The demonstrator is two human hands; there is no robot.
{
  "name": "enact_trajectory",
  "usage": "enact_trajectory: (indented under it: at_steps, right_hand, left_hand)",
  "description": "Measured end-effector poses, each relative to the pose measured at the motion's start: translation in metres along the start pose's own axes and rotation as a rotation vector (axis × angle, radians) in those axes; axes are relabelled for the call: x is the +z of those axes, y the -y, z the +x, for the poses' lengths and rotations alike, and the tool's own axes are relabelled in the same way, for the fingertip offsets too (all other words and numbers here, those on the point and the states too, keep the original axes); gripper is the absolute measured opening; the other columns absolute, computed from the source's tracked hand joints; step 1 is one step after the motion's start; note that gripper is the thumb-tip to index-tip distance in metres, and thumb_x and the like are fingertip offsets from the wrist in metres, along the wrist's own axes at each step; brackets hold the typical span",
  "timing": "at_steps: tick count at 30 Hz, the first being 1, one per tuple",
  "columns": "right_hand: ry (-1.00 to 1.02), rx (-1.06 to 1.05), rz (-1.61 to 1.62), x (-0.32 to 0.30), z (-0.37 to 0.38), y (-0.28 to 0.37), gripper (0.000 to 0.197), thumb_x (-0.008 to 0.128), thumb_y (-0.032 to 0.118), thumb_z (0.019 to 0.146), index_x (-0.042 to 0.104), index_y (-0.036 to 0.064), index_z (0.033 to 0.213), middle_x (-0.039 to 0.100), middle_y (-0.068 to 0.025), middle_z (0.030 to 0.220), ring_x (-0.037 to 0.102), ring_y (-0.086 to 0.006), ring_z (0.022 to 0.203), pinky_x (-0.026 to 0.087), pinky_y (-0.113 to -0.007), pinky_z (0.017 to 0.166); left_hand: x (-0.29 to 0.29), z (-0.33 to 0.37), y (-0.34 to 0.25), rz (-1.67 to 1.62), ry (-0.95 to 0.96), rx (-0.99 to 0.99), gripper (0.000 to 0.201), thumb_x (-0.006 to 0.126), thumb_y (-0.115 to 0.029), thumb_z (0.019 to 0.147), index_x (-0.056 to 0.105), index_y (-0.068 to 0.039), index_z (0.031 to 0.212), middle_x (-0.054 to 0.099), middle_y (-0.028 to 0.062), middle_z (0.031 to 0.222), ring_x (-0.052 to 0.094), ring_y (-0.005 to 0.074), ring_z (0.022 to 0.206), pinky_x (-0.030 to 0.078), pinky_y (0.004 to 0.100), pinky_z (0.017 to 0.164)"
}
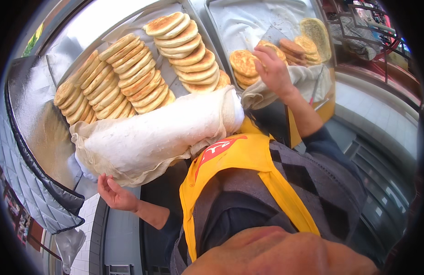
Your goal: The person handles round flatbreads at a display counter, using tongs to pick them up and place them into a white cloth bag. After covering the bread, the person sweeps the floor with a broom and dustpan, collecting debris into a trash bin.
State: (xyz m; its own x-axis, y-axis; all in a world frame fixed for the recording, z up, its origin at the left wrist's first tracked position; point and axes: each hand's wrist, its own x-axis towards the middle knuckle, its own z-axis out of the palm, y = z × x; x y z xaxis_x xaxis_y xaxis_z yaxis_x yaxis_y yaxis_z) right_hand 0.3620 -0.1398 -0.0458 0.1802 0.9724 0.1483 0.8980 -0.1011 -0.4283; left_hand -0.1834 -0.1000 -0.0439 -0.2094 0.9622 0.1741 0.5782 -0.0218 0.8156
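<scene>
Rows of round browned flatbreads point(136, 68) stand on edge and overlap in the left metal tray. A thick rolled white cloth point(157, 133), with a thin beige layer over it, lies along that tray's near side. By the cloth's lower left end is my left hand point(119, 196), its fingers apart and holding nothing. My right hand point(275, 73) reaches over the right metal tray point(212, 20). Its spread fingers are at a small group of flatbreads point(244, 64); whether the fingertips touch one is hard to tell. Darker brown flatbreads point(293, 49) lie just beyond that hand.
A seeded flatbread point(315, 36) leans at the right tray's far side. Beige cloth point(308, 78) hangs over its near edge, with tongs point(316, 87) on it. A silver quilted cover point(33, 160) folds down at the left. White tiles point(85, 229) show below.
</scene>
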Motion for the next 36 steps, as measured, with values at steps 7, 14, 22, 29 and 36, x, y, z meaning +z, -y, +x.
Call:
enact_trajectory:
  at_steps: [7,14,22,29,36]
  right_hand:
    - [-0.097,0.288,-0.281,-0.083,-0.111,-0.140,0.017,0.064,0.014,0.093,0.068,0.0054,0.107,0.067,-0.0138,0.111,0.067,-0.0345,0.099,0.055,-0.042,0.081]
    - [-0.082,0.411,-0.287,-0.094,-0.173,-0.215,0.013,0.064,0.016,0.093,0.068,0.0070,0.102,0.067,-0.0161,0.096,0.065,-0.0365,0.090,0.054,-0.045,0.076]
    - [-0.107,0.443,-0.288,-0.103,-0.222,-0.292,0.017,0.064,0.014,0.096,0.070,0.0027,0.107,0.069,-0.0167,0.095,0.067,-0.0366,0.089,0.054,-0.043,0.077]
    - [0.025,0.082,0.200,-0.059,-0.126,-0.125,0.012,0.065,0.010,0.095,0.068,0.0045,0.106,0.067,-0.0144,0.099,0.066,-0.0348,0.089,0.053,-0.041,0.075]
    - [0.104,-0.576,0.297,0.014,-0.064,0.009,0.058,0.067,0.004,0.081,0.057,0.0154,0.137,0.053,-0.0142,0.142,0.056,-0.0347,0.125,0.047,-0.045,0.101]
  left_hand:
    - [0.091,-0.042,-0.094,0.054,0.318,0.391,0.022,0.061,0.002,0.096,0.067,0.004,0.117,0.068,0.0152,0.109,0.066,0.0227,0.088,0.055,0.0328,0.080]
    - [0.116,-0.071,-0.149,0.205,0.437,0.472,0.017,0.067,0.005,0.091,0.070,0.003,0.108,0.071,0.0154,0.099,0.068,0.0271,0.085,0.055,0.0354,0.076]
    - [0.158,-0.099,-0.182,0.241,0.545,0.581,0.015,0.073,0.002,0.085,0.071,-0.001,0.099,0.063,0.0123,0.076,0.061,0.0274,0.064,0.050,0.0342,0.062]
    - [0.074,-0.107,-0.056,0.551,-0.079,-0.109,0.044,0.073,-0.018,0.091,0.058,0.000,0.128,0.066,0.0126,0.092,0.065,0.0249,0.076,0.053,0.0357,0.068]
    - [0.062,-0.122,0.008,-0.317,-0.085,-1.080,0.080,0.063,-0.058,0.095,0.039,-0.003,0.148,0.054,0.0206,0.138,0.060,0.0381,0.117,0.052,0.0556,0.092]
